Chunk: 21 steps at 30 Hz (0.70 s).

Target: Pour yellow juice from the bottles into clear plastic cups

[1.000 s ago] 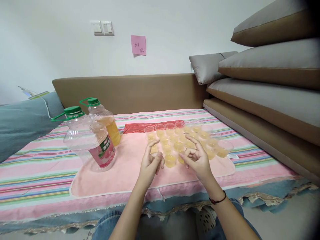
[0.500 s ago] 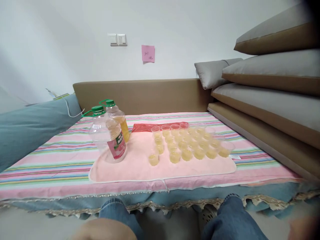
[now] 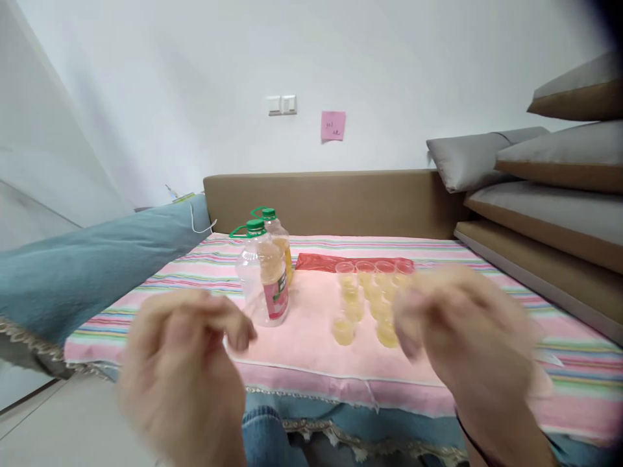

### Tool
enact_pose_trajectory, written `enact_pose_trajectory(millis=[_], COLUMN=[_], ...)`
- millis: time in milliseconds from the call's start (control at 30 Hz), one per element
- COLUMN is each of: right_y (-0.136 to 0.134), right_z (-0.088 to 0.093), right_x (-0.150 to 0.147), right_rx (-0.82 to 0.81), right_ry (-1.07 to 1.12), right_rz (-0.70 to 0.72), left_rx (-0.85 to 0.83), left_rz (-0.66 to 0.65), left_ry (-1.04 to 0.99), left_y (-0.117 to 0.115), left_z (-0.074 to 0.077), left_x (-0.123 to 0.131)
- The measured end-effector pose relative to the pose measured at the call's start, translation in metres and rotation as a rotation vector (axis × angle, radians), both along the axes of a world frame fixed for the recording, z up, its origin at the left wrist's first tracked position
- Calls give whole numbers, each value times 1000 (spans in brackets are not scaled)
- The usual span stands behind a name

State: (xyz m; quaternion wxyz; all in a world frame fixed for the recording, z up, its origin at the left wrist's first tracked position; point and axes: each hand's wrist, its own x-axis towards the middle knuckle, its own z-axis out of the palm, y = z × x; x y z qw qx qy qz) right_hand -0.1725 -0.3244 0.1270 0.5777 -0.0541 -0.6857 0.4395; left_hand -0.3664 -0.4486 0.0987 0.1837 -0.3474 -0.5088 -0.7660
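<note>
My left hand (image 3: 185, 370) is raised in front of the two bottles, its index finger stretched forward and the others loosely bent; nothing shows in it. My right hand (image 3: 462, 331), smeared by motion, hangs before the cups and hides many of them. Several clear plastic cups of pale yellow drink, such as the near one (image 3: 343, 332), stand on a pink mat (image 3: 311, 350). On the mat's left stands a large clear bottle (image 3: 253, 279) with a green cap and handle, its liquid level not plain. Behind it another bottle (image 3: 282, 243) holds yellow liquid.
A red plastic wrapper (image 3: 316, 261) lies behind the cups. Stacked grey and brown cushions (image 3: 555, 214) rise on the right. A blue-covered armrest (image 3: 111, 253) is on the left, and a brown backrest (image 3: 331, 204) runs along the wall. A striped cloth (image 3: 170, 285) covers the seat.
Both my hands have come up from the lower edge of the picture to above the mat. The view has shifted left, and the bottles and cups sit farther right in it.
</note>
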Motion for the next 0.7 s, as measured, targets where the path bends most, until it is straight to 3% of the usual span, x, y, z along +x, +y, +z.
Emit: enact_pose_trajectory(millis=[67, 133, 233, 333, 467, 600, 700], right_y=[27, 57, 92, 107, 106, 105, 111], right_z=[21, 41, 68, 89, 106, 113, 113], right_x=[-53, -110, -187, -240, -271, -280, -283], right_rx=[81, 203, 507, 616, 695, 803, 769], right_ry=[-130, -294, -668, -808, -965, -1201, -1295], right_rz=[18, 9, -88, -89, -55, -87, -65], left_rx=[-35, -188, -457, -560, -622, -634, -629], left_rz=[85, 223, 372, 425, 402, 375, 363], left_ry=[-23, -47, -56, -48, -37, -21, -25], left_y=[39, 73, 108, 122, 124, 123, 122], left_z=[7, 0, -32, -66, -87, -88, -89], left_x=[-27, -60, -98, -114, -113, -110, -109])
